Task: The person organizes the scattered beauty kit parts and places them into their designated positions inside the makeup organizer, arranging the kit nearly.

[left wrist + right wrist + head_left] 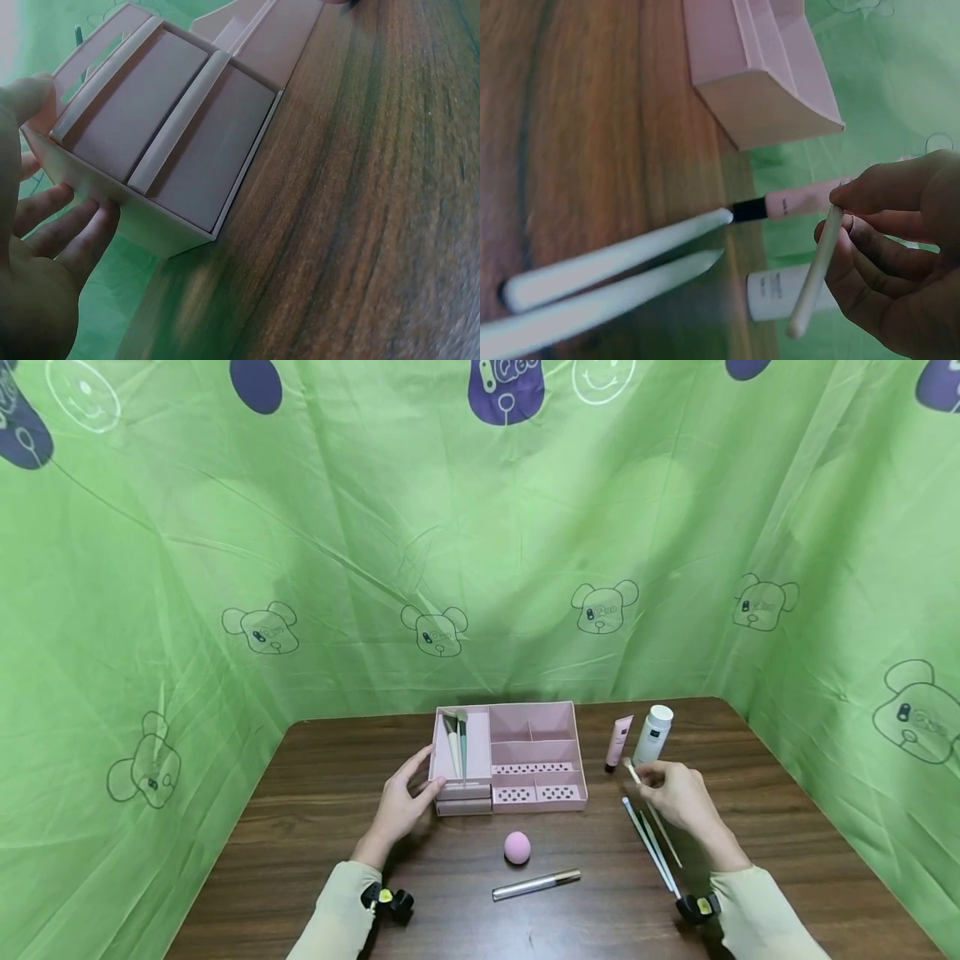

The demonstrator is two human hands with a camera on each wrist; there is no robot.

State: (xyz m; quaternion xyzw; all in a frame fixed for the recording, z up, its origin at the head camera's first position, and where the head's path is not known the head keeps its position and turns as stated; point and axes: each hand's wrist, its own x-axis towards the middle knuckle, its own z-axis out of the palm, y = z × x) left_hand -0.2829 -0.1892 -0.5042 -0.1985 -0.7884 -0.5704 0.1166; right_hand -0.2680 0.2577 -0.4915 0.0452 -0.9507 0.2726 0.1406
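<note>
My left hand [397, 806] rests against the left front corner of a pink makeup organizer [533, 734], thumb at the top front edge. In the left wrist view its fingers [88, 238] touch the side wall beside two closed drawers [135, 112]. Several makeup brushes [454, 747] stand in the organizer's upper left compartment. On the right, my right hand [678, 797] pinches a slim pale makeup brush [815, 277] between thumb and fingers, its head [629, 765] pointing away. Two more pale brushes [615, 259] lie on the table just left of this hand.
A pink tube [618, 742] with a black cap and a white bottle [652, 735] stand beyond my right hand. In front of the organizer are a pink ball-shaped sponge [517, 847] and a silver tube [532, 886]. Green cloth [510, 543] hangs behind the wooden table [337, 777].
</note>
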